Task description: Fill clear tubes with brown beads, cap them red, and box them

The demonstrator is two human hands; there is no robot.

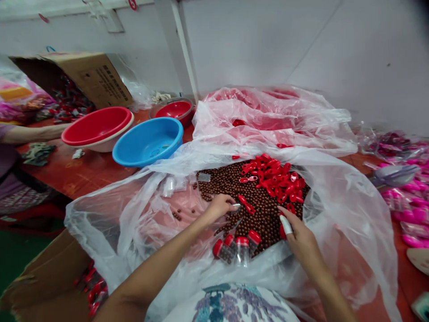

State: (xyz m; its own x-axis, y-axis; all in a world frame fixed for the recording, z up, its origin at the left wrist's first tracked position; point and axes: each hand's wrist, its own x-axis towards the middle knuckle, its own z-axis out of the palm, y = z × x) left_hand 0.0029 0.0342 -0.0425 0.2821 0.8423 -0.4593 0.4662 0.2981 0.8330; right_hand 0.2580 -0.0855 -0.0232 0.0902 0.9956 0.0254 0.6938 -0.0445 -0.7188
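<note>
Left grip narrow around clear piece

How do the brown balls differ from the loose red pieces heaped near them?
Shape and size: the brown balls are small and round, while the red pieces are longer, each bigger than a single ball.
Colour: the balls are dark brown, the pieces bright red.
Arrangement: the balls spread in a broad layer; the pieces mostly sit heaped on its far right part.
Shared: both are loose, numerous and shiny.
</note>
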